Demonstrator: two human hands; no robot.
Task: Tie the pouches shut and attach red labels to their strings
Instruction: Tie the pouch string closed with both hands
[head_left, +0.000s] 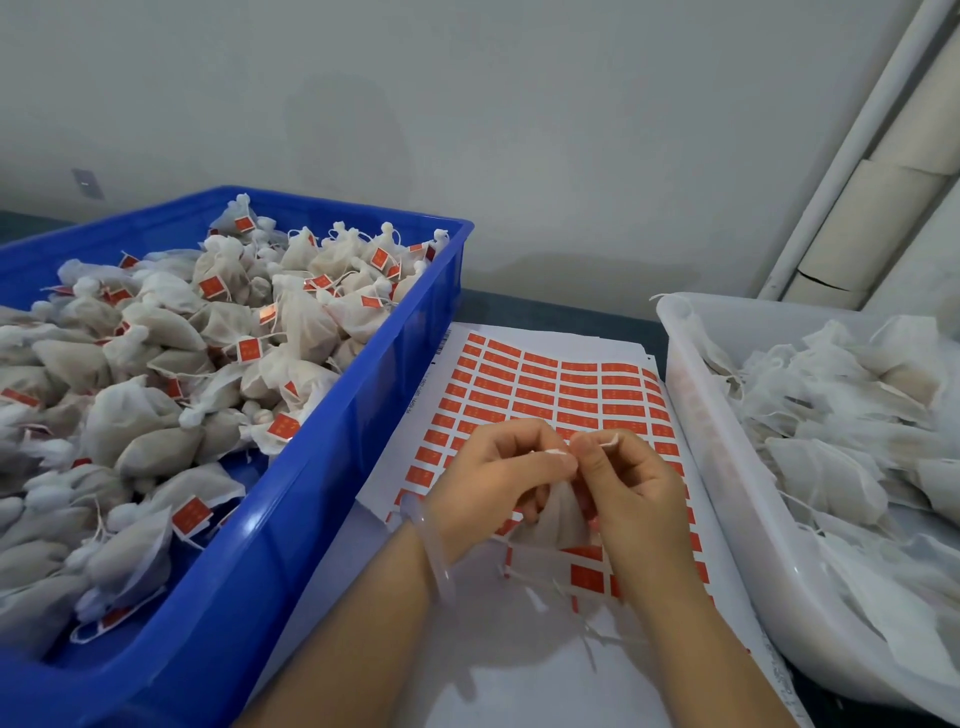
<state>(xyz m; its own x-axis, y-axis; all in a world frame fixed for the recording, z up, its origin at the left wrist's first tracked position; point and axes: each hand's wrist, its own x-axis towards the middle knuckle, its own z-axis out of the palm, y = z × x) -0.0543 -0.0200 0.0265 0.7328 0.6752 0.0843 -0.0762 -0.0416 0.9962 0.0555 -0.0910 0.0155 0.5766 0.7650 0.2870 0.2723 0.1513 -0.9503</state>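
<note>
A small white mesh pouch (558, 512) hangs between my two hands above a sheet of red labels (550, 395). My left hand (493, 478) pinches one end of the pouch's white string (550, 453). My right hand (628, 483) pinches the other end near its thumb tip. Both hands meet fingertip to fingertip over the pouch, whose lower part shows below my palms. Loose white strings (535, 582) trail down onto the paper under my wrists.
A blue crate (363, 415) at the left holds several tied pouches with red labels. A white tub (727, 467) at the right holds several untied pouches. A grey wall stands behind, with pipes (852, 150) at the far right.
</note>
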